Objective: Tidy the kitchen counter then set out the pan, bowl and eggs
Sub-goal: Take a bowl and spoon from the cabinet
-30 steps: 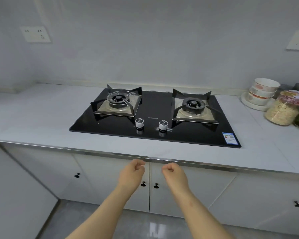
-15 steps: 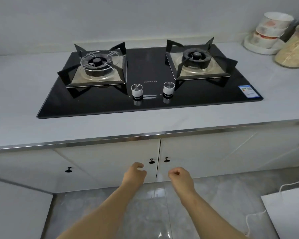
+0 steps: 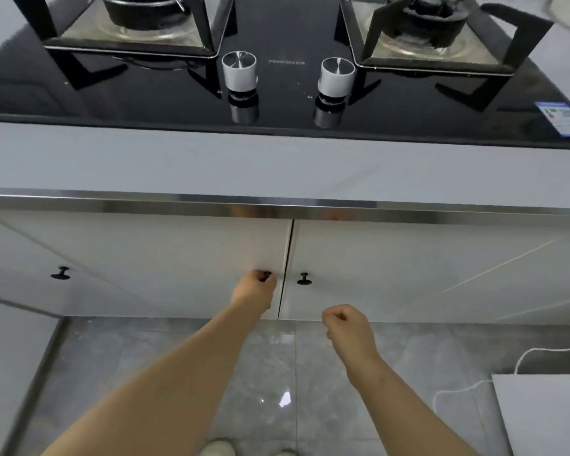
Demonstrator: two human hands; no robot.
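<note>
I have the left hand on the small black round knob of the white left-hand cabinet door. Its fingers are curled round the knob, which shows only as a dark sliver between them. The right hand hangs lower and nearer to me, clenched with nothing in it. The matching black knob of the white right-hand cabinet door sits just above and to the left of that hand, apart from it, and just across the door seam from the left hand. Both doors look closed.

Above both hands runs the pale grey worktop with its steel edge strip, carrying the black glass gas hob. The pan, bowl and eggs are nowhere in view, so I cannot say where they are. I judge the cupboard behind the left hand is being tried for one of them, likely the pan. The step in hand reads as fetching, barely begun: nothing of the set is out on the strip of worktop I can see.

The next move calls for a pull on the gripped knob toward me, letting the door swing out away from the seam — and the forearm must keep clear of that arc. If the right hand is to take its own knob, it needs to unclench and rise a little first.
</note>
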